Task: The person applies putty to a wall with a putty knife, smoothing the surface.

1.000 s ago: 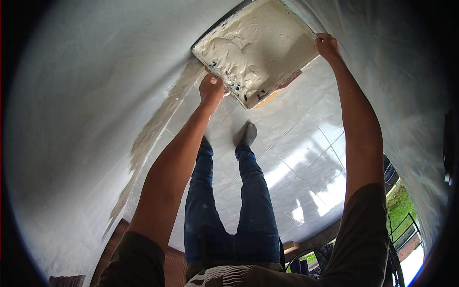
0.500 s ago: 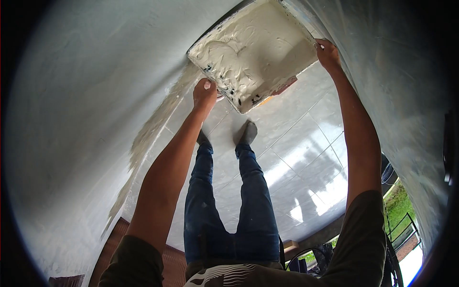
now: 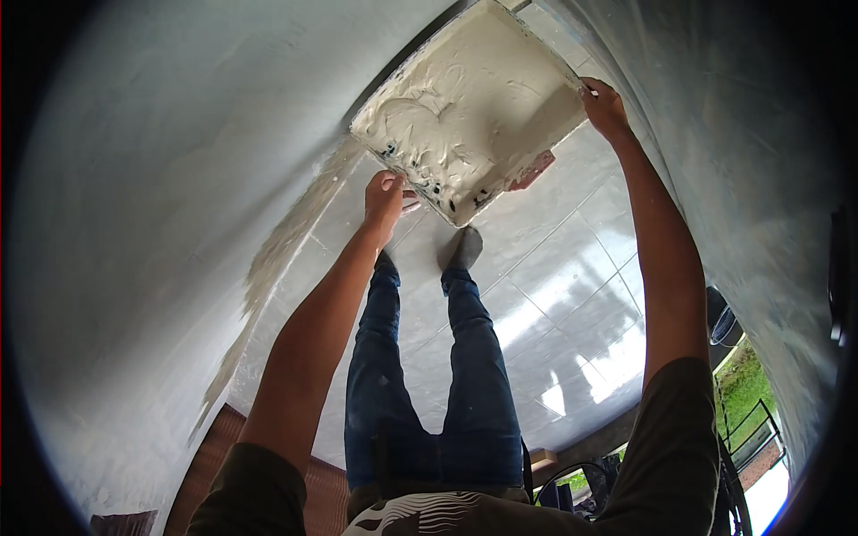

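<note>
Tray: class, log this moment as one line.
left hand: holding tray edge | right hand: holding its right corner | contents: cream paste, unevenly spread

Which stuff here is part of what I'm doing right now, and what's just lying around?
In the job:
- Tray, held by left hand and right hand
- Paste in the tray
- Smeared strip low on the wall, probably

Apparently just lying about:
- Brown sheet near the wall's foot
- Reddish piece partly behind the tray, though its use is unclear
</note>
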Available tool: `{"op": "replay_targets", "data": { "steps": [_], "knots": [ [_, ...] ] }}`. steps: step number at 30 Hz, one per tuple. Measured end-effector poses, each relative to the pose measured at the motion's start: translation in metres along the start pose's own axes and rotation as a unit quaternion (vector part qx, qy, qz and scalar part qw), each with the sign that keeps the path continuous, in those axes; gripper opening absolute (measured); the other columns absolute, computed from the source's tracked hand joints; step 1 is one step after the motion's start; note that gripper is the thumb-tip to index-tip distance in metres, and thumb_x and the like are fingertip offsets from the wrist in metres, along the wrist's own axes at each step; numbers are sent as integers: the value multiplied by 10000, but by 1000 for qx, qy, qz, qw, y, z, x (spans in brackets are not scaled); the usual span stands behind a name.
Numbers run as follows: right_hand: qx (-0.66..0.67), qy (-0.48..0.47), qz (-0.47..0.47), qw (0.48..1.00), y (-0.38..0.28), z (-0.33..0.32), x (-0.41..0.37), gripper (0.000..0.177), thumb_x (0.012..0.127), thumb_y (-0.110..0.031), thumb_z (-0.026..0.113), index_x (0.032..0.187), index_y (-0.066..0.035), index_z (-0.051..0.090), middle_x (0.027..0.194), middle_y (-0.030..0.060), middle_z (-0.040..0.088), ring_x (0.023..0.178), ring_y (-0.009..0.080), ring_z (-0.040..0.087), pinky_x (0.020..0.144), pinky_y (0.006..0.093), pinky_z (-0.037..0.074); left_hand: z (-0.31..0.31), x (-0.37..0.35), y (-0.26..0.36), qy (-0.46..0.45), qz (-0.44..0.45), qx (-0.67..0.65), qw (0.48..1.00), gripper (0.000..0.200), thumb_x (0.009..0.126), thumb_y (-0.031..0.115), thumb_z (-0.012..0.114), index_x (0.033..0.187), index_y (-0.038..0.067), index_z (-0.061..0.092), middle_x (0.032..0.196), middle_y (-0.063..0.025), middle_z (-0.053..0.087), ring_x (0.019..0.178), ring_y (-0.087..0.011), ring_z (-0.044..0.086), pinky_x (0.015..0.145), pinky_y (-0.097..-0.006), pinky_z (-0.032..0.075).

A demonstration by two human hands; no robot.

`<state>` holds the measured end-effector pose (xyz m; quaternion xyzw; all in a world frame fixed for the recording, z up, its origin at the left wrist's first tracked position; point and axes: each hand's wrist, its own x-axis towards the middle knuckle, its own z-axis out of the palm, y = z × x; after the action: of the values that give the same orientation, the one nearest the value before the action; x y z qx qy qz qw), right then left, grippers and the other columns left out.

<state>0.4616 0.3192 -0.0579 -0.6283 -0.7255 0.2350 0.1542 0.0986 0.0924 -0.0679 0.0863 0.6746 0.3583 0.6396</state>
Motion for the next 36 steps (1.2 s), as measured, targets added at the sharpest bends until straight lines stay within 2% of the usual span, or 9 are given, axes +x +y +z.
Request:
{"op": "replay_targets", "data": {
  "steps": [3,6,11,14,21,24,28,32,36],
  "knots": [
    [-23,7,75,997,-16,-3,-10,380,886,-103,555,1257,-45,616,1156,221,657,1090,381,627,981,418,486,0,-1,3,28,-26,9,999,234,997,171,550,1144,-10,534,1037,-127,619,804,-209,662,727,-395,608],
    [-95,103,-75,987,-37,-6,-36,513,796,-11,539,1301,-81,597,1160,218,632,1097,414,595,1004,446,475,-4,1,9,29,-53,8,998,322,996,218,562,1215,-10,497,1055,-128,618,825,-217,670,736,-401,607],
    [-163,-253,-146,942,-126,-45,-104,675,651,122,546,1270,-129,643,1383,161,446,1375,316,348,1110,447,376,-10,-3,12,13,-13,48,999,386,998,245,559,1281,-4,473,1139,-132,599,963,-243,667,793,-422,588],
    [-199,-237,-202,929,-131,-39,-118,287,776,-25,708,1051,-99,740,1253,94,565,1273,267,447,1047,430,386,-12,-8,12,26,-6,51,998,405,999,236,551,1316,0,461,1193,-137,587,1007,-246,652,815,-424,578],
    [-229,-181,-262,920,-138,-35,-117,130,831,-126,727,954,-86,739,1063,47,650,1122,225,557,975,428,417,-22,-9,12,40,48,84,995,460,996,235,558,1371,0,432,1202,-139,602,1012,-231,653,796,-357,558],
    [-117,-47,-284,951,-152,-38,-113,118,858,-160,706,933,-79,746,988,66,693,947,234,632,857,368,490,-30,-4,9,46,87,117,988,466,979,232,572,1362,-6,455,1192,-152,624,1020,-244,659,822,-347,539],
    [293,-65,82,950,-167,3,-105,117,932,-84,635,968,21,673,871,58,696,706,118,642,608,256,493,-45,8,5,74,178,195,962,468,949,205,579,1347,-25,492,1211,-179,629,1044,-287,659,894,-372,515],
    [370,-52,230,898,-190,66,-102,207,922,-128,653,1041,40,626,913,63,705,737,99,650,602,267,520,-51,-8,29,81,239,275,928,455,946,186,567,1339,-36,508,1252,-205,606,1090,-294,646,933,-378,499],
    [273,-40,257,926,-239,102,-103,296,880,-208,597,1002,61,615,943,241,698,875,354,700,762,414,538,-64,-2,33,70,268,289,916,450,942,164,569,1339,-40,513,1283,-215,590,1120,-292,635,956,-376,490]
  ]
}}
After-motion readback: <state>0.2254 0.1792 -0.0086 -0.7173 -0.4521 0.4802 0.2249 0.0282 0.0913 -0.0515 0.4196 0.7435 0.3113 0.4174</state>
